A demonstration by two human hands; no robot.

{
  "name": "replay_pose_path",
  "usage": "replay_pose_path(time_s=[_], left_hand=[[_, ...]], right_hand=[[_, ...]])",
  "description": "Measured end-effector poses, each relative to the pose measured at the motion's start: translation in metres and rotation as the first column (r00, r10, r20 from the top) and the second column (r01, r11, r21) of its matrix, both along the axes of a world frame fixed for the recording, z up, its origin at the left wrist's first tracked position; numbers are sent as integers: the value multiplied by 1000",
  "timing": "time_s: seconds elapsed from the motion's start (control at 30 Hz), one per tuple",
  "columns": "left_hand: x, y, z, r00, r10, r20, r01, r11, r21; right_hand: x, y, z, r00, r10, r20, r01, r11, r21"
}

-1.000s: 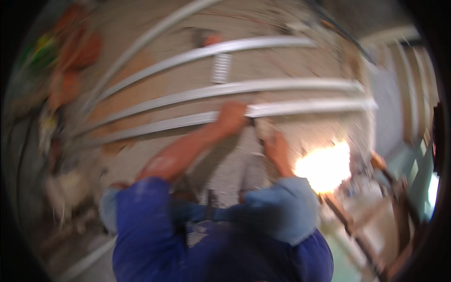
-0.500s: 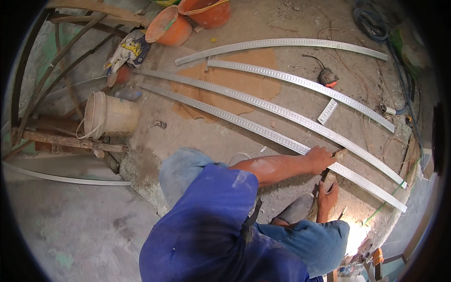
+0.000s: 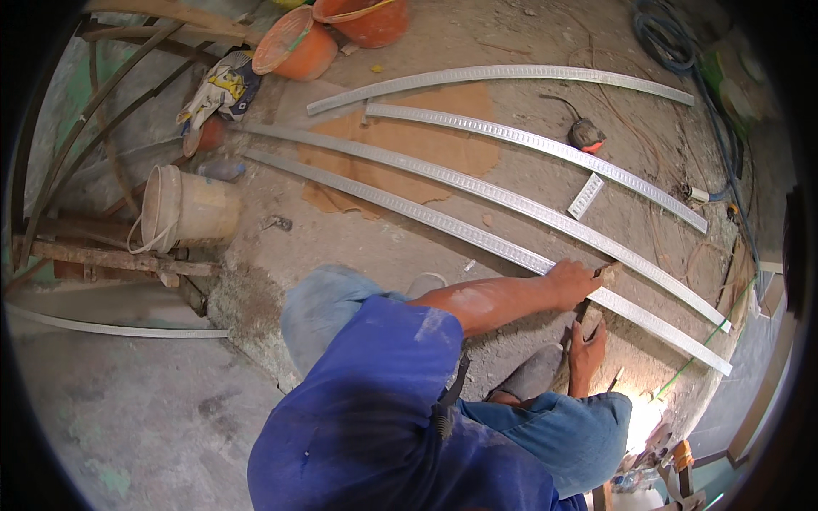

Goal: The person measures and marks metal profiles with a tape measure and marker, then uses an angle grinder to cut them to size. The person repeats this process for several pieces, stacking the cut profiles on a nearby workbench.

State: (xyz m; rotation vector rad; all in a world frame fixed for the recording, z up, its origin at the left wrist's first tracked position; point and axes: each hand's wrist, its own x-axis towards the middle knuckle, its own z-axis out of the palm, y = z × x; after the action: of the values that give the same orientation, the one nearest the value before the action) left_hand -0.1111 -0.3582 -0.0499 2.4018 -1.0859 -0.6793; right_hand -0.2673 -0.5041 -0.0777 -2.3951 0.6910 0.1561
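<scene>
Several long curved perforated metal strips lie on the concrete floor. My left hand (image 3: 573, 283) rests on the nearest strip (image 3: 477, 236) near its right end, its fingers closed on a small brown block (image 3: 607, 272) lying on the strip. Just below it, my right hand (image 3: 588, 347) grips a thin dark tool (image 3: 576, 324) that points up at the strip's edge. My bare left forearm stretches across from my blue shirt. I am crouched, with my jeans-clad knees below both hands.
A short strip offcut (image 3: 585, 196) and an orange-black power tool (image 3: 586, 134) lie between the farther strips. A white bucket (image 3: 183, 209) lies on its side at left, by rusty bars (image 3: 111, 255). Orange tubs (image 3: 294, 47) stand at the top, and cables (image 3: 673, 38) are coiled top right.
The view has swung round and steadied from a blurred one. Both hands stay at the nearest strip, the left on it and the right just beside it.
</scene>
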Motion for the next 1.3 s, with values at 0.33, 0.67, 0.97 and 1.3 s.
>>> replay_pose_path(time_s=[0.33,0.67,0.97,1.3], left_hand=[[-3,1,0,996,77,45,-71,990,-120],[-1,54,-11,983,81,162,-46,977,-209],[7,72,-25,967,95,235,-3,930,-367],[6,67,-12,963,52,265,26,958,-284]], right_hand=[[4,0,4,999,-12,38,11,999,33],[-6,3,-7,998,-25,58,25,1000,4],[-3,1,-6,1000,-26,12,26,998,-55],[-36,5,27,997,-70,12,69,995,77]])
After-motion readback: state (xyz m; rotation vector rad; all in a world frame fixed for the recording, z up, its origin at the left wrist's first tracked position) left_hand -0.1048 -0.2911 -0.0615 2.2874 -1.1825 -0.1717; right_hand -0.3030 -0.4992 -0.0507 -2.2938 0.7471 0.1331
